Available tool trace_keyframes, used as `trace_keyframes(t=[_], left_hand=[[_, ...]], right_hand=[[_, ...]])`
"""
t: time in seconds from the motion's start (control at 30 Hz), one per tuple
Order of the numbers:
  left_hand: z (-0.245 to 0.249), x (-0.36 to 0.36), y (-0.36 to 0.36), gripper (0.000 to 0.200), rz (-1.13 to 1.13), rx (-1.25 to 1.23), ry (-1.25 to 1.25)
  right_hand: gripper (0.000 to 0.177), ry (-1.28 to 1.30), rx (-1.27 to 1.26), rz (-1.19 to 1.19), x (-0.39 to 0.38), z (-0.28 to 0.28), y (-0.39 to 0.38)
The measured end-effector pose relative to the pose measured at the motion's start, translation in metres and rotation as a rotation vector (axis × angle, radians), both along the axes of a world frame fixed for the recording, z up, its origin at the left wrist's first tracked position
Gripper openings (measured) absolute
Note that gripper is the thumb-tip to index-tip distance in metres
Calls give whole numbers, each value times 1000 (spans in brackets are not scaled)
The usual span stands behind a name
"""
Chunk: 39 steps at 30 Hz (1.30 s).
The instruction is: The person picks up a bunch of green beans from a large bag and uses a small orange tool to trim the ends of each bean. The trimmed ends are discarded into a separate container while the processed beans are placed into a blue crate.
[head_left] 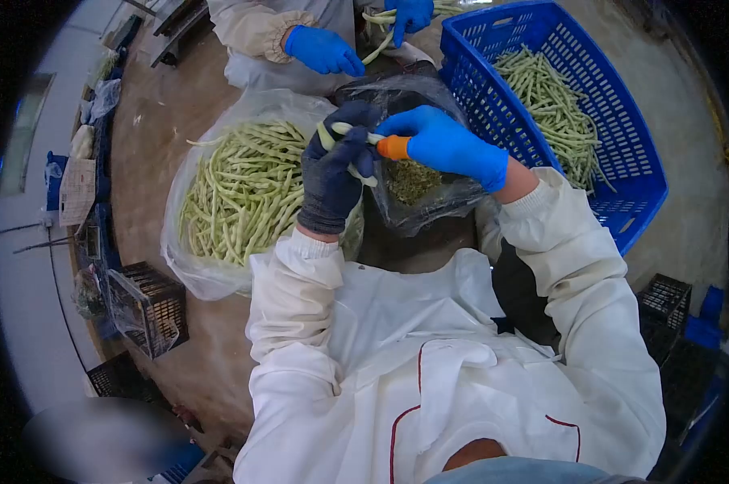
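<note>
My left hand (332,173), in a dark glove, is closed round a few green beans (361,175) whose pale ends stick out between the fingers. Wrapped in a blue glove, my right hand (453,145) grips an orange-handled knife (393,148) close against the beans; its blade is mostly hidden. Both hands meet above a black plastic bag (445,211) that holds small green trimmings (413,181). Left of my left hand, a clear plastic bag (175,234) is full of long green beans (243,189).
A blue crate (493,89) with more beans (554,109) stands at the right. Across from me, a co-worker's blue-gloved hands (324,50) hold beans. Black crates stand on the floor at left (148,310) and right (663,302).
</note>
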<state>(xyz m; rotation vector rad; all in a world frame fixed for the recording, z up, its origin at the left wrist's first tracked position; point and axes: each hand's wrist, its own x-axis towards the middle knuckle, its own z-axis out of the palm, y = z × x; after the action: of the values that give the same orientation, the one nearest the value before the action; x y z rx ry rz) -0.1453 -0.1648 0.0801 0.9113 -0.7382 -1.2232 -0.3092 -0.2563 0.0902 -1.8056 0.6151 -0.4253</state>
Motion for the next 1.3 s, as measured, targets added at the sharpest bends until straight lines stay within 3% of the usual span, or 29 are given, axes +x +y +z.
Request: trace_keyframes(t=[0.07,0.2,0.27,0.33,0.4,0.5,0.57,0.77,0.93,1.07,1.13,1.17,1.27,1.3], left_hand=[[3,-2,-3,38,28,34,-17],[4,6,-2,35,44,62,-76],[0,10,0,33,12,111,-160],[1,4,3,30,-8,142,-214],[-17,3,0,28,-23,170,-384],[-10,-10,-1,24,-154,195,-300],[-17,-14,-2,24,-202,210,-393],[-24,-15,0,26,-305,234,-646],[-21,-13,6,21,-337,267,-706],[-26,-9,5,25,-398,248,-986],[-26,-5,5,24,-399,182,-1087],[-24,-3,6,25,-406,201,-968],[0,1,11,30,-391,194,-638],[4,6,13,32,-366,152,-548]], right_hand=[[25,99,-140,-5,-11,0,-9],[25,263,-269,-404,-61,15,-53],[27,517,-781,-703,-113,3,-93],[34,1026,-890,-850,-141,19,-100],[36,669,-825,-765,-138,13,-105],[35,84,-564,-432,-84,13,-71],[32,-7,-544,-19,-53,32,-36],[28,162,-673,246,-27,21,-14],[18,221,-829,246,-23,22,-3],[13,340,-953,308,-16,17,5],[15,240,-900,203,-13,11,8],[17,189,-873,151,-12,9,8],[21,-44,-207,-18,-11,7,2],[23,-59,-88,-61,-12,9,-4]])
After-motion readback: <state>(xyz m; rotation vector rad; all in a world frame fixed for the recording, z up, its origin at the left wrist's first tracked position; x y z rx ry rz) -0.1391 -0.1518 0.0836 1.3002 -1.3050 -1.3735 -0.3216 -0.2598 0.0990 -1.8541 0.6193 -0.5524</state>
